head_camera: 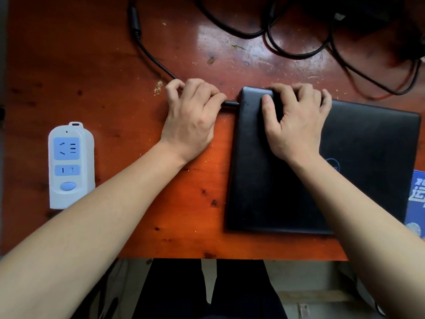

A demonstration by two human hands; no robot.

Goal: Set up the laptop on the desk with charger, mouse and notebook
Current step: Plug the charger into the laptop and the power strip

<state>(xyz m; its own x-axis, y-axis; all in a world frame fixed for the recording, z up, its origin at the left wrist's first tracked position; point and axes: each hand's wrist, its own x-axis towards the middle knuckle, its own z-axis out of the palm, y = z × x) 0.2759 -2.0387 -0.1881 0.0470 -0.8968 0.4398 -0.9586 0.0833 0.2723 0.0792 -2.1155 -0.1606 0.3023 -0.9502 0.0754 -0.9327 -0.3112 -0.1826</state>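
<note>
**Item:** closed matte black laptop (264, 180), lid down, lying flat right of centre on the scuffed red-brown wooden counter (92, 65).

**Left hand** (190, 118): grip pinching the black barrel-shaped charger plug (231, 103), whose tip meets the laptop's left edge near the back corner. Whether it is fully seated cannot be told. The thin black charger cable (151, 56) trails off toward the counter's far side.

**Right hand** (296, 125): grip curled over the laptop's back left corner, thumb on the lid, bracing it.

**Step in hand (judged):** seating the plug. To do it well:
- push straight along the port's line, without twisting
- brace the laptop with the right hand so it does not slide
- leave slack in the cable

**Also present:**
- white plastic power strip with blue sockets (71, 165), well to the left, sockets bare
- blue printed booklet (417, 192) at the laptop's right edge, cut off by the frame, possibly the notebook

**Mouse:** not in view.
</note>
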